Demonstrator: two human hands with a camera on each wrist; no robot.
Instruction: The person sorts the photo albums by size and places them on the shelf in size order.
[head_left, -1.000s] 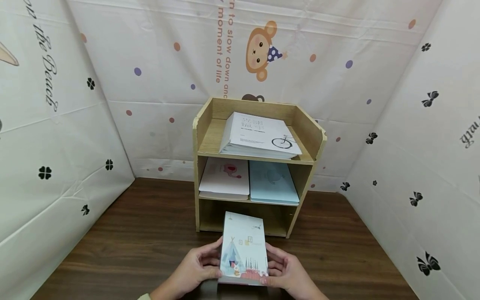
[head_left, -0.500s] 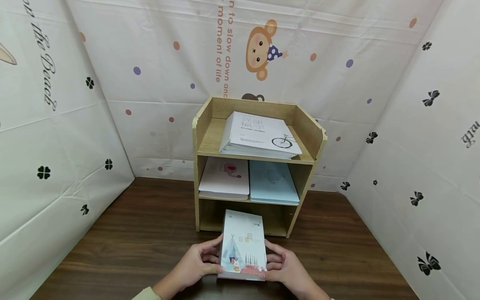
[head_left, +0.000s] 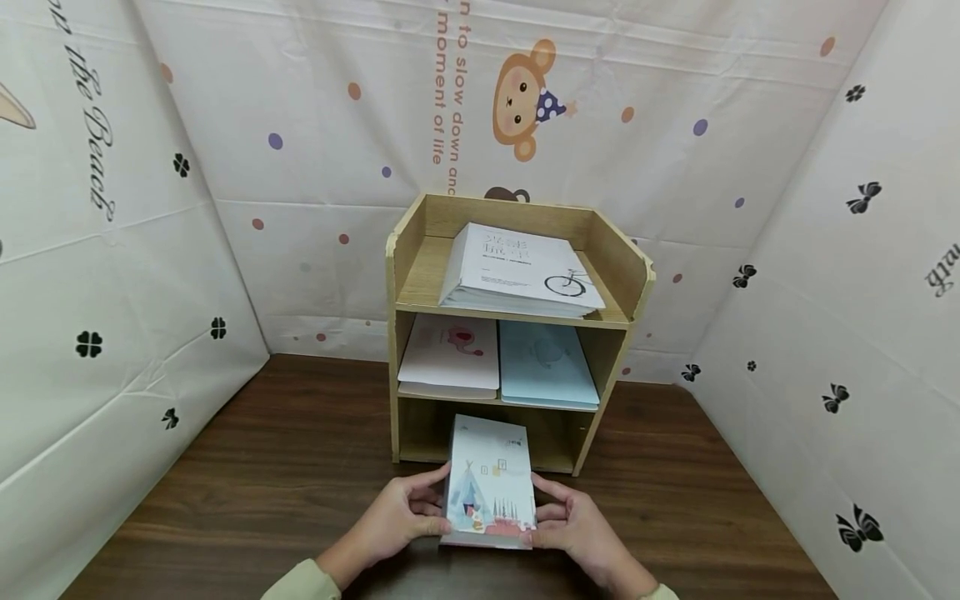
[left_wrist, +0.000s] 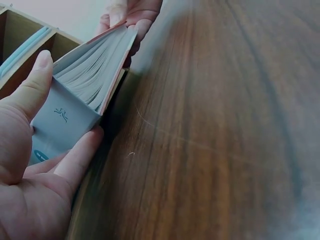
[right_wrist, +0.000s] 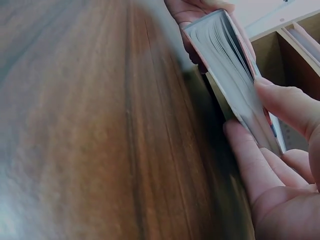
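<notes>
A thick book [head_left: 491,471] with a pale cover, drawn with a blue tent, is held level between two hands before the shelf. My left hand [head_left: 405,510] grips its left side, thumb on top and fingers beneath; the left wrist view shows its grey-blue spine [left_wrist: 62,117] between thumb and fingers. On the other side, my right hand [head_left: 576,527] holds the near right corner the same way, with page edges [right_wrist: 230,75] facing the right wrist camera. The book's far end overlaps the opening of the bottom compartment [head_left: 557,442] in the head view.
The wooden shelf [head_left: 392,375] stands on a dark wood table [head_left: 300,467]. On its top lie white books [head_left: 517,267] with a bicycle picture. A pink book [head_left: 450,358] and a light blue book [head_left: 547,362] lie side by side in the middle compartment. Printed cloth [head_left: 315,167] hangs around.
Both hands have carried the book a little forward, toward the bottom compartment. Their hold on it looks the same, and the other books have stayed put.
</notes>
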